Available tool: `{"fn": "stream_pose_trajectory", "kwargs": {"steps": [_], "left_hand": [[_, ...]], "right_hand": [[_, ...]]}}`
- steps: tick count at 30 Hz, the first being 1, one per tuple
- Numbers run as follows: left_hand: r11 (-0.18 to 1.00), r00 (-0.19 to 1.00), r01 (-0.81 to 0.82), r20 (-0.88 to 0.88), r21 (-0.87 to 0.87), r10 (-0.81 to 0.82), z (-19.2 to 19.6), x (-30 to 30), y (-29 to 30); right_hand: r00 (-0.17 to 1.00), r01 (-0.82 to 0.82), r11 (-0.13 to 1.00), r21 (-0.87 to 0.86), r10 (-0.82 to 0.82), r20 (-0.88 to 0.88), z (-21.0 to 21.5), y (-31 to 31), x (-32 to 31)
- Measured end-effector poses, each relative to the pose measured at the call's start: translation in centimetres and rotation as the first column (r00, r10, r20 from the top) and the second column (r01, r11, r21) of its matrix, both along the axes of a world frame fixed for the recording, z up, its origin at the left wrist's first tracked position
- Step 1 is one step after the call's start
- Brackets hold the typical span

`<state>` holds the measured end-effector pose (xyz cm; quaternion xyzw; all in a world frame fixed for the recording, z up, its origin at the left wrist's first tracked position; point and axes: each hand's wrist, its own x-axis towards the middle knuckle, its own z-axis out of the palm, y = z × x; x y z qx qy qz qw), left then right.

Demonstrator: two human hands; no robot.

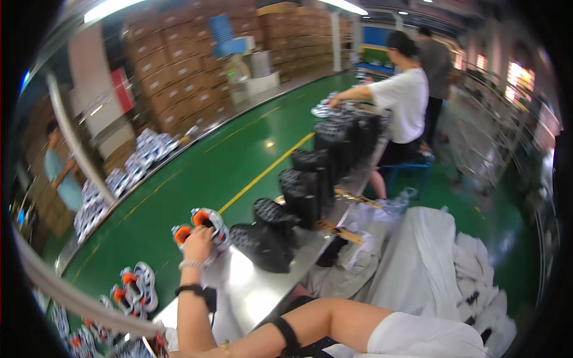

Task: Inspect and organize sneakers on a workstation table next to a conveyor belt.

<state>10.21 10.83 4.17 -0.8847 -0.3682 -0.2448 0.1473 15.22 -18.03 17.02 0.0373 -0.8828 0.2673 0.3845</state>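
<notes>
My left hand (199,243) is closed on a pair of sneakers (219,231), white and grey-blue with orange linings. It holds them where the green belt meets the bare metal ledge, just left of several black, mottled-topped objects (262,244) whose kind I cannot make out. My right forearm (250,343) crosses low in front of me toward the left. The lower edge cuts off most of that hand, so its fingers are hidden.
More sneakers (134,289) lie on the green belt (239,161) at lower left. Others line its far edge (140,158). A pale curved bar (77,298) crosses near left. White sheeting (412,262) heaps at right. A seated co-worker (406,89) handles shoes farther along.
</notes>
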Motion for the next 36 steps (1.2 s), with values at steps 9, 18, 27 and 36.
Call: {"fn": "stream_pose_trajectory", "kwargs": {"steps": [9, 18, 27, 36], "left_hand": [[0.850, 0.779, -0.466, 0.341, -0.245, 0.526, -1.1, 0.9, 1.1], [0.717, 0.687, -0.563, 0.249, -0.410, 0.682, -3.7, -0.5, 3.7], [0.660, 0.648, -0.694, 0.148, -0.289, 0.747, -4.6, -2.1, 5.1], [0.238, 0.482, -0.862, -0.578, -0.447, 0.658, -8.3, -10.6, 12.0]], "right_hand": [[0.986, -0.118, 0.988, 0.095, 0.105, 0.131, 0.2, -0.6, 0.2], [0.974, -0.226, 0.973, -0.045, 0.227, 0.025, -2.4, 0.4, -3.3], [0.883, -0.354, 0.902, -0.248, 0.410, 0.230, -0.4, 1.0, -1.9], [0.954, -0.192, 0.978, 0.077, 0.168, 0.250, -6.8, 2.5, -9.7]]}}
